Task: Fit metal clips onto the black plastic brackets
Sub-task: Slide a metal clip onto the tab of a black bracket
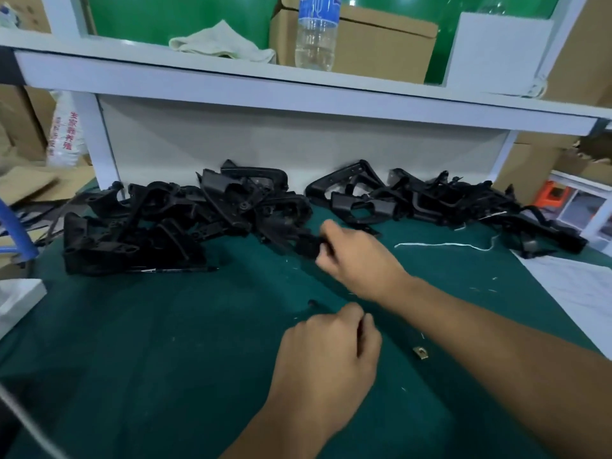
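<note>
Right hand (356, 256): fingers curled on a black bracket (309, 245) at the left pile's edge
Left hand (331, 356): loosely fisted – contents hidden
Clip (420, 352): loose on worktop (149, 359), just right of left hand – nearer it

Fingertips of the right hand (356, 256), centre frame, hidden behind a black bracket (306, 245); grip indistinct. Curled fingers of the left hand (331, 351) concealing whatever lies inside. Small metal clip (420, 352), lower right of centre, too blurred for detail. Water bottle (316, 31) cut off at top edge. Red print on the bag (64, 130), far left, unreadable.
</note>
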Motion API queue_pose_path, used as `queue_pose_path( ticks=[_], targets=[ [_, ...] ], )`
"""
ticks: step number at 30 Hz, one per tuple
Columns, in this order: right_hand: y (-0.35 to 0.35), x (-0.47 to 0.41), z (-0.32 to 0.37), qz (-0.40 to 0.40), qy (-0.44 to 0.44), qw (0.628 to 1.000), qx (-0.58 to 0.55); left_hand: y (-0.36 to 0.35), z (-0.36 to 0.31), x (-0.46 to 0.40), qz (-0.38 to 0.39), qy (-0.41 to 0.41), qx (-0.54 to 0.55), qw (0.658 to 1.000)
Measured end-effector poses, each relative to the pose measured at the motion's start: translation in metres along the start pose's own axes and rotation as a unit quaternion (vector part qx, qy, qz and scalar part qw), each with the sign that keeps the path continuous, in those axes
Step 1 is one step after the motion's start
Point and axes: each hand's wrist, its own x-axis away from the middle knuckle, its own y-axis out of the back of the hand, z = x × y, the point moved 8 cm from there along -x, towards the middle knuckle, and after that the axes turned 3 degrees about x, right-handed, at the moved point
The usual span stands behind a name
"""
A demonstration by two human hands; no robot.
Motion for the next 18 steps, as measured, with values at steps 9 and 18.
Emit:
queue_pose_path(
  ticks=[9, 18],
  targets=[
    [0.03, 0.117, -0.046, 0.085, -0.31, 0.759, -0.566, 0.005, -0.008, -0.004, -0.032, -0.025, -0.094, 0.995],
    [0.033, 0.144, -0.046, 0.022, -0.218, 0.72, -0.659, -0.008, -0.014, -0.005, 0.031, -0.051, -0.056, 0.997]
  ],
)
